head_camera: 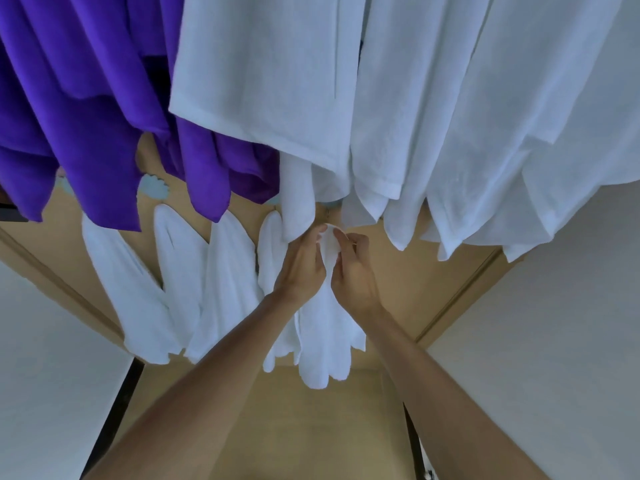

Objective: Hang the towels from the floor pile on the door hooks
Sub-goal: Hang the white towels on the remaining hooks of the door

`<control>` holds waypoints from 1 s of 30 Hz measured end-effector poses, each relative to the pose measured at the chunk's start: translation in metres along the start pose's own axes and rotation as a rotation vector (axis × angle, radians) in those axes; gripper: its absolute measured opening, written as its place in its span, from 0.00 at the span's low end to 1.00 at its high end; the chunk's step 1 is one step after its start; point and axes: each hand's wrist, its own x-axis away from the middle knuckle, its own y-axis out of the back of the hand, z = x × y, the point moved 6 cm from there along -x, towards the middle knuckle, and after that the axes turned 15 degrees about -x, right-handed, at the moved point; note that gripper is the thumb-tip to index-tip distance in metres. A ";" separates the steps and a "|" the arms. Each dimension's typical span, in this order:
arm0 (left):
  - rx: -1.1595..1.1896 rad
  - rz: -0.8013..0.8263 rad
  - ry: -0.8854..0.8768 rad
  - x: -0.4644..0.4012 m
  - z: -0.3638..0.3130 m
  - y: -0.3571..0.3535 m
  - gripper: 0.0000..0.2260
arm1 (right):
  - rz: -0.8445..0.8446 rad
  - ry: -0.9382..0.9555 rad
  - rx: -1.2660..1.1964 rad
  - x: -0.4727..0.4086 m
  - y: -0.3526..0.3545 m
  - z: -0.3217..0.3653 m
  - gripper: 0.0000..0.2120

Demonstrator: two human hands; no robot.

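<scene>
Holding: you have a small white towel (323, 341) bunched at its top between both hands, against the tan door (408, 271).
Left hand (301, 268): your grip is closed on the left side of the towel's gathered top, fingers curled round the cloth.
Right hand (353, 268): your grip pinches the top fold from the right, thumb and fingers pressed together on the cloth.
Towel position: its top sits just below the hem of the large white towels (381, 116); the rest hangs down between your forearms.
Hook: you cannot see it clearly; a thin metal shape (327, 213) just above your fingers may be it.
Already hung, lower row: small white towels (180, 282) to your left, side by side on the door.
Already hung, upper row: purple towels (86, 98) left, large white ones centre and right.
Floor pile: not in view.
Stage, judged: you are seating the towel on a lower hook.
Risk 1: the fold misses the hook behind the overhanging hems, so the towel drops once you let go.
Risk 2: too little cloth over the hook, and the weight below drags it off.
Risk 3: your left knuckles touch the neighbouring white towel (298, 202); a tug could dislodge it.
</scene>
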 end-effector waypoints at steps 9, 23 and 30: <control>-0.013 -0.074 -0.054 -0.013 0.012 -0.019 0.17 | -0.060 0.037 0.049 -0.014 -0.012 -0.015 0.30; -0.016 -0.028 -0.037 -0.019 0.006 -0.015 0.19 | -0.152 0.095 0.006 -0.021 -0.011 -0.017 0.29; 0.084 -0.134 -0.051 -0.018 0.015 -0.023 0.16 | -0.135 0.107 0.017 -0.023 -0.018 -0.036 0.29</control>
